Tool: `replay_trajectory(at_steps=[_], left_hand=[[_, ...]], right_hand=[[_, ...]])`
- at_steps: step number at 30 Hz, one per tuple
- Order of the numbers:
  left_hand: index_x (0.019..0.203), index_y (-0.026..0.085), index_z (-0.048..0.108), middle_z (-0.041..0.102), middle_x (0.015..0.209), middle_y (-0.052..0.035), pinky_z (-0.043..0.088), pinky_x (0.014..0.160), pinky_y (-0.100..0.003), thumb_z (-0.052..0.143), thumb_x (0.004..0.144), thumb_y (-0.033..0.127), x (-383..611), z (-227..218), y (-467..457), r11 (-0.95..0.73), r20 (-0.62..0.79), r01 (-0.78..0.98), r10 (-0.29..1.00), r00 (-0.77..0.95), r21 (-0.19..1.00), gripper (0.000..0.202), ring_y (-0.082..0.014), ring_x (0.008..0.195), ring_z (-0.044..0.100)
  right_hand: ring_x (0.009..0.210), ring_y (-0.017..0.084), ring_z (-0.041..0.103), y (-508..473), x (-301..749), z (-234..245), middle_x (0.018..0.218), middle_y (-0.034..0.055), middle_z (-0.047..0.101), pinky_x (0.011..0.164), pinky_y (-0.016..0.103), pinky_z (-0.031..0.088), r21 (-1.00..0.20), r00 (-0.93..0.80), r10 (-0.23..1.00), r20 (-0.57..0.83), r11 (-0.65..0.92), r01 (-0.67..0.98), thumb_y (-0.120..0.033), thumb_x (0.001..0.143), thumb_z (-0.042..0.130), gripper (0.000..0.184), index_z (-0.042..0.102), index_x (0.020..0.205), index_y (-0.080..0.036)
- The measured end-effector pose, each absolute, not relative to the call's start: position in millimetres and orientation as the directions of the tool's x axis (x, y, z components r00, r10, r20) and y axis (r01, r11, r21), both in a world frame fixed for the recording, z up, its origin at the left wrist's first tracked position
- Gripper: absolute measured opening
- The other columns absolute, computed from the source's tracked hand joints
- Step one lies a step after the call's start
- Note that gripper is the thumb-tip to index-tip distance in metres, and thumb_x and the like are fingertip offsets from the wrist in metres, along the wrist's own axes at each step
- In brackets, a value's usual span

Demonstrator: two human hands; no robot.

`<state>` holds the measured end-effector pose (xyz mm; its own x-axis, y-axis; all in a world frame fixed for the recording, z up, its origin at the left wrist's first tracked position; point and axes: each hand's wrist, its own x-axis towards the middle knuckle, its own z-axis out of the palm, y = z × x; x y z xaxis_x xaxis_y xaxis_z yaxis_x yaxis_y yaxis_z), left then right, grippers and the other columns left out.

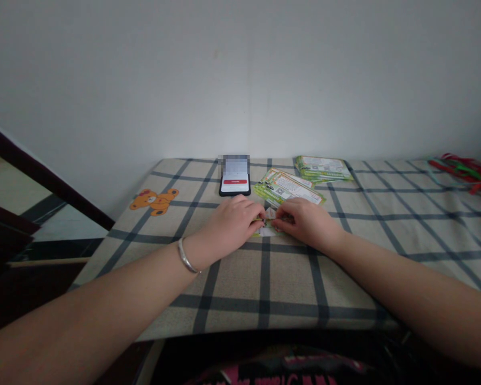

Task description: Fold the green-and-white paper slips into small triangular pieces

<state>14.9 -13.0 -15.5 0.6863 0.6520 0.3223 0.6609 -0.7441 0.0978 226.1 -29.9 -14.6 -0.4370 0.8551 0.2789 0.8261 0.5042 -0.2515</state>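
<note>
My left hand and my right hand meet over the table, fingers curled in a pinch. Between them lies a green-and-white printed card, low on the cloth. Its left end is under my left fingers and its right end under my right fingers, so only the middle shows. Just behind my right hand, a fanned pile of similar printed cards rests on the cloth. A second stack of these cards sits farther back to the right. A silver bangle circles my left wrist.
A phone with a lit screen lies behind my left hand. An orange teddy-bear cutout is on the left of the checked tablecloth. Red and green cords or cloth lie at the far right. The wall borders the back edge.
</note>
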Motion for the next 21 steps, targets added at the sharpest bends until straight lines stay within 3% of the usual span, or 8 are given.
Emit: replay_trajectory(at_steps=[4,12,16,21], left_hand=[[0.096,0.018,0.065,0.063,0.095,-0.004,0.046,0.082,-0.035,0.066,0.088,0.025,12.6,-17.7,-10.3,-0.771,0.356,0.63,0.617,0.702,0.092,0.011,-0.0211,0.094,0.055],[0.101,0.018,0.068,0.068,0.097,-0.0035,0.046,0.089,-0.035,0.055,0.093,0.015,10.1,-16.5,-7.5,-0.918,0.36,0.396,0.364,0.859,-0.016,0.016,-0.0201,0.099,0.052],[0.105,0.017,0.067,0.068,0.1,-0.0059,0.047,0.089,-0.037,0.054,0.094,0.017,8.7,-18.3,-5.8,-0.921,0.311,0.382,0.341,0.887,-0.079,0.017,-0.021,0.1,0.053],[0.104,0.018,0.067,0.067,0.105,-0.0046,0.048,0.091,-0.036,0.056,0.092,0.015,6.6,-18.1,-5.2,-0.92,0.306,0.391,0.366,0.879,-0.021,0.017,-0.0198,0.101,0.056]], right_hand=[[0.076,0.017,0.056,-29.8,227.2,-14.3,0.079,0.0038,0.064,0.065,0.027,0.036,-0.233,-0.445,0.841,0.307,0.52,0.822,-0.03,0.087,0.063,0.015,0.062,0.078,-0.019],[0.074,0.018,0.055,-29.6,226.3,-13.7,0.076,0.0043,0.064,0.063,0.028,0.035,-0.244,-0.406,0.868,0.286,0.476,0.845,-0.033,0.086,0.064,0.016,0.063,0.077,-0.019],[0.075,0.017,0.055,-27.8,228.6,-13.9,0.077,0.0043,0.064,0.065,0.027,0.037,-0.267,-0.426,0.861,0.278,0.495,0.827,-0.028,0.086,0.064,0.012,0.064,0.08,-0.018],[0.078,0.016,0.056,-26.2,236.3,-13.3,0.085,0.004,0.065,0.069,0.026,0.041,-0.282,-0.526,0.798,0.292,0.598,0.75,-0.019,0.087,0.06,0.007,0.067,0.09,-0.018]])
